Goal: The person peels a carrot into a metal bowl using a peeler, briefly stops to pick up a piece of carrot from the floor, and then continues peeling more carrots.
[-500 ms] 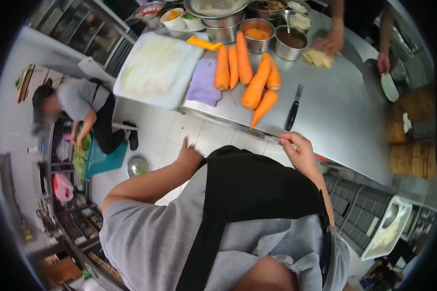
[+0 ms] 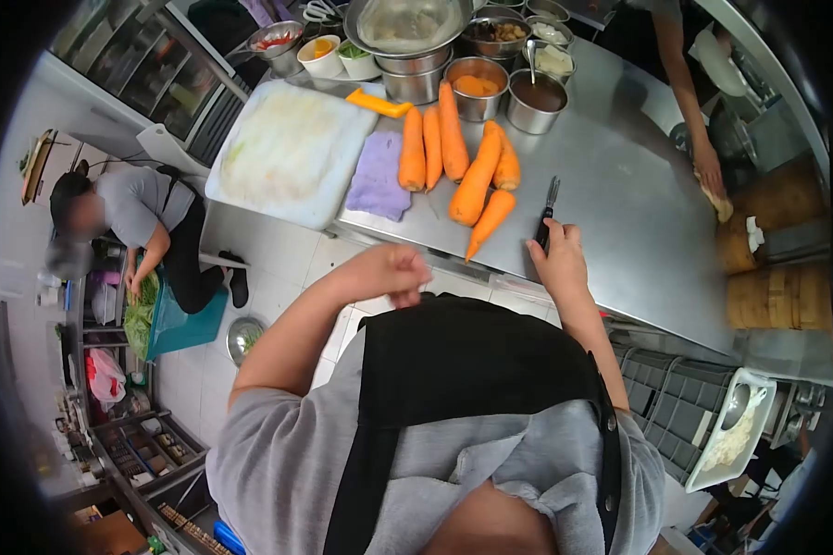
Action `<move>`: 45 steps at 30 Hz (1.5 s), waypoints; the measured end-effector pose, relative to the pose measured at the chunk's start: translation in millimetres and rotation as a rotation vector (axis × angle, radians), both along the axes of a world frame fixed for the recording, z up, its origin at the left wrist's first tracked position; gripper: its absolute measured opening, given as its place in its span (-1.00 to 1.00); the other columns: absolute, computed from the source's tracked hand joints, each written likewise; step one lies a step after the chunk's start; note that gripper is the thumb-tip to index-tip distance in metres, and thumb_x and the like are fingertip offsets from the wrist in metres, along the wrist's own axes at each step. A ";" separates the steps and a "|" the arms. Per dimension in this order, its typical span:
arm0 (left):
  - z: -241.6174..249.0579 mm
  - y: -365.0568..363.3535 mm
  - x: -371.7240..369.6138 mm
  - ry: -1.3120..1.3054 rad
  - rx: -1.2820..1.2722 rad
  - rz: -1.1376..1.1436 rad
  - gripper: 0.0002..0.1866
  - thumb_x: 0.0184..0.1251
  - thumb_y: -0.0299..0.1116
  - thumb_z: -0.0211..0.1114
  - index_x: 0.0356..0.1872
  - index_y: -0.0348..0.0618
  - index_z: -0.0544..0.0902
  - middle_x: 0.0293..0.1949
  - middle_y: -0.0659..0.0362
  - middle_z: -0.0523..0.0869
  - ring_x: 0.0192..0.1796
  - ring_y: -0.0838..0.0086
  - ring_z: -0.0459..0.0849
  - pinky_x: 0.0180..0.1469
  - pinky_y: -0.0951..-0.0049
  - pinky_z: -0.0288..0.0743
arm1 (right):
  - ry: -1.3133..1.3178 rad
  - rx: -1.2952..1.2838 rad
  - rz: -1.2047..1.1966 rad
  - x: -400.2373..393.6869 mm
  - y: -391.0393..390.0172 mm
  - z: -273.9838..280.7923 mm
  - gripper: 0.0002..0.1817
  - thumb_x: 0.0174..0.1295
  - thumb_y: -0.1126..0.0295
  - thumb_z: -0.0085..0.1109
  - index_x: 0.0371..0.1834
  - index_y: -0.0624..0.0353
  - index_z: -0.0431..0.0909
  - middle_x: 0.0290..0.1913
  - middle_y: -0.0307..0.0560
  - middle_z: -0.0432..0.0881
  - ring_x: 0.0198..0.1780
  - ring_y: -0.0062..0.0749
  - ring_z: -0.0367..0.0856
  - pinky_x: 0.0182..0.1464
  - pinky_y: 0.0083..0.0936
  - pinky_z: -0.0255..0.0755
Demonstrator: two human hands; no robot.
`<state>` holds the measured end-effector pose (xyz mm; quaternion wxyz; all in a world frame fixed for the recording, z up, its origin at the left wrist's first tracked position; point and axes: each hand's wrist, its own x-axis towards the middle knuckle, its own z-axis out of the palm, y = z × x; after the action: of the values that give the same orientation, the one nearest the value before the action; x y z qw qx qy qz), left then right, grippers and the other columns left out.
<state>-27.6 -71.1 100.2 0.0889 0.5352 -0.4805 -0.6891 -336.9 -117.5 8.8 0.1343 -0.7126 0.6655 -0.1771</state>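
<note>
My right hand [image 2: 562,262] is at the table's front edge, with its thumb and fingers closed about the lower handle of a black-handled peeler [image 2: 548,205]. The peeler lies on the steel table, metal head pointing away from me. My left hand [image 2: 393,273] hangs in front of my apron, above the floor, its fingers curled and slightly blurred, with nothing visible in them. Several whole carrots [image 2: 477,180] lie left of the peeler, one small carrot [image 2: 491,224] closest to the front edge. Beside them is a folded purple cloth [image 2: 378,176].
A white cutting board [image 2: 292,153] with a yellow-handled tool [image 2: 379,103] at its corner lies left. Behind the carrots stand metal pots [image 2: 537,102] and bowls. A co-worker's hand [image 2: 708,171] holds something pale at right, near bamboo steamers [image 2: 773,301]. Another person [image 2: 148,217] crouches at left.
My right hand has moved from the table edge onto the peeler's handle. My left hand has risen and its fingers have curled. The co-worker's hand has moved right with the pale item.
</note>
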 end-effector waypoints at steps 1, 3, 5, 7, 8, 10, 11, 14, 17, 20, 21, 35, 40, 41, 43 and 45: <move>-0.5 -9.3 -9.5 0.028 -0.148 0.027 -0.81 0.26 -0.39 0.28 -0.21 -0.30 0.58 -0.33 0.12 0.69 -0.22 0.47 0.66 -0.21 0.51 0.55 | -0.002 0.022 -0.028 1.6 -3.4 -1.4 -0.44 0.13 0.22 0.25 0.21 0.12 0.36 0.05 0.19 0.40 -0.01 0.09 0.54 -0.01 -0.17 0.51; -10.7 -27.9 -32.3 -0.016 -0.560 0.063 -0.80 0.26 -0.36 0.29 -0.17 -0.22 0.59 -0.23 0.04 0.65 -0.18 0.40 0.65 -0.16 0.44 0.56 | -0.009 0.070 -0.066 6.3 -8.4 -2.7 -0.41 0.13 0.26 0.21 0.26 0.11 0.31 0.05 0.20 0.40 -0.03 0.13 0.55 -0.02 -0.15 0.51; -31.6 -46.0 -53.5 -0.225 -1.007 0.033 -0.72 0.23 -0.32 0.32 -0.07 -0.13 0.58 -0.05 -0.07 0.57 -0.03 0.25 0.60 -0.02 0.31 0.53 | -0.015 0.116 -0.081 10.0 -13.9 -1.0 -0.38 0.13 0.31 0.17 0.30 0.09 0.25 0.05 0.23 0.40 -0.05 0.17 0.57 -0.02 -0.12 0.51; -47.1 -64.6 -67.2 -0.513 -1.376 -0.036 -0.63 0.19 -0.27 0.34 0.04 -0.05 0.56 0.12 -0.17 0.46 0.13 0.10 0.50 0.12 0.20 0.46 | 0.014 0.126 -0.094 17.3 -16.2 2.9 -0.36 0.11 0.36 0.15 0.32 0.09 0.22 0.05 0.25 0.40 -0.07 0.19 0.57 -0.03 -0.11 0.51; -57.3 -72.3 -71.0 -0.535 -1.331 -0.059 -0.58 0.18 -0.25 0.36 0.08 -0.02 0.54 0.16 -0.18 0.41 0.17 0.04 0.45 0.17 0.17 0.42 | 0.027 0.129 -0.096 20.5 -18.1 3.7 -0.35 0.10 0.38 0.13 0.33 0.09 0.21 0.04 0.26 0.40 -0.07 0.20 0.57 -0.03 -0.10 0.51; -65.1 -82.8 -75.7 -0.584 -1.233 -0.103 -0.48 0.14 -0.21 0.38 0.16 0.04 0.50 0.24 -0.19 0.31 0.26 -0.08 0.33 0.25 0.11 0.34 | 0.051 0.118 -0.107 24.0 -22.4 0.6 -0.31 0.08 0.35 0.14 0.35 0.09 0.19 0.03 0.26 0.40 -0.08 0.19 0.58 -0.04 -0.09 0.52; -69.9 -84.7 -76.4 -0.594 -1.186 -0.112 -0.43 0.12 -0.19 0.40 0.19 0.05 0.46 0.24 -0.20 0.31 0.22 -0.14 0.36 0.24 0.13 0.36 | 0.053 0.119 -0.115 25.6 -23.6 -0.7 -0.30 0.08 0.34 0.14 0.35 0.08 0.18 0.03 0.25 0.40 -0.09 0.18 0.58 -0.04 -0.09 0.52; -85.7 -86.6 -75.7 -0.521 -1.197 -0.056 -0.44 0.13 -0.22 0.38 0.19 0.06 0.46 0.23 -0.20 0.31 0.22 -0.15 0.36 0.23 0.11 0.36 | 0.058 0.130 -0.151 28.9 -24.8 2.3 -0.28 0.07 0.31 0.13 0.38 0.07 0.16 0.02 0.24 0.40 -0.09 0.16 0.59 -0.06 -0.09 0.53; -85.6 -84.3 -67.2 -0.513 -1.212 -0.041 -0.50 0.09 -0.37 0.33 0.12 0.03 0.49 0.22 -0.18 0.31 0.22 -0.13 0.36 0.21 0.06 0.36 | 0.039 0.098 -0.178 25.2 -28.7 -5.7 -0.26 0.07 0.29 0.12 0.39 0.04 0.14 0.02 0.21 0.40 -0.11 0.14 0.60 -0.08 -0.10 0.53; -86.8 -75.6 -61.2 -0.565 -1.255 -0.033 -0.52 0.03 -0.45 0.31 0.06 -0.01 0.51 0.22 -0.13 0.32 0.21 -0.09 0.35 0.20 0.00 0.34 | 0.040 0.044 -0.198 25.7 -24.2 -10.4 -0.26 0.06 0.28 0.11 0.40 0.01 0.15 0.00 0.19 0.41 -0.15 0.12 0.61 -0.11 -0.10 0.54; -86.3 -73.6 -61.6 -0.587 -1.278 -0.022 -0.53 0.00 -0.47 0.31 0.04 -0.02 0.53 0.22 -0.11 0.33 0.21 -0.08 0.34 0.19 -0.03 0.34 | 0.045 0.022 -0.205 26.6 -22.9 -10.7 -0.26 0.07 0.28 0.11 0.40 0.00 0.15 -0.01 0.18 0.41 -0.16 0.11 0.61 -0.12 -0.10 0.54; -28.3 -204.6 -34.5 0.163 -1.141 0.955 -0.57 0.25 -0.44 0.28 -0.04 -0.23 0.19 -0.27 0.08 0.47 -0.38 0.47 0.53 -0.32 0.44 0.54 | 0.189 -0.030 -0.131 34.7 -20.0 -16.5 -0.50 0.22 0.25 0.04 0.27 -0.12 0.33 -0.13 0.10 0.45 -0.31 0.00 0.64 -0.28 -0.12 0.55; -21.1 -295.2 34.5 0.635 -0.570 1.228 -0.68 0.27 -0.42 0.26 -0.13 -0.36 0.32 -0.31 0.02 0.48 -0.45 0.39 0.51 -0.34 0.28 0.67 | 0.153 -0.019 -0.136 30.3 -21.3 -19.7 -0.50 0.23 0.26 0.03 0.28 -0.13 0.32 -0.13 0.10 0.46 -0.27 0.01 0.64 -0.24 -0.09 0.55; -26.6 -306.2 42.5 0.733 -0.499 1.142 -0.76 0.27 -0.46 0.23 -0.20 -0.37 0.37 -0.32 0.00 0.48 -0.48 0.38 0.50 -0.36 0.28 0.67 | 0.140 -0.024 -0.130 29.1 -20.8 -21.2 -0.50 0.23 0.26 0.03 0.28 -0.13 0.31 -0.12 0.11 0.46 -0.26 0.02 0.64 -0.24 -0.09 0.54; -17.7 -310.5 41.3 0.766 -0.487 1.174 -0.85 0.26 -0.52 0.14 -0.24 -0.40 0.40 -0.40 0.02 0.49 -0.48 0.39 0.51 -0.33 0.24 0.70 | 0.097 -0.055 -0.125 24.6 -19.4 -24.9 -0.50 0.24 0.28 0.02 0.29 -0.11 0.29 -0.13 0.11 0.47 -0.26 0.01 0.64 -0.23 -0.09 0.54; -6.5 -306.9 38.2 0.807 -0.552 1.199 -0.90 0.18 -0.61 0.00 -0.29 -0.44 0.42 -0.43 0.05 0.50 -0.49 0.41 0.51 -0.31 0.21 0.72 | 0.037 -0.110 -0.121 18.9 -21.2 -29.8 -0.50 0.25 0.30 -0.01 0.30 -0.10 0.26 -0.15 0.12 0.48 -0.26 0.00 0.63 -0.22 -0.11 0.54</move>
<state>10.5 -378.0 93.7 0.7452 0.3698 -0.1935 -0.5201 -318.0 -138.7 -21.0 0.0717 -0.6805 0.6989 -0.2081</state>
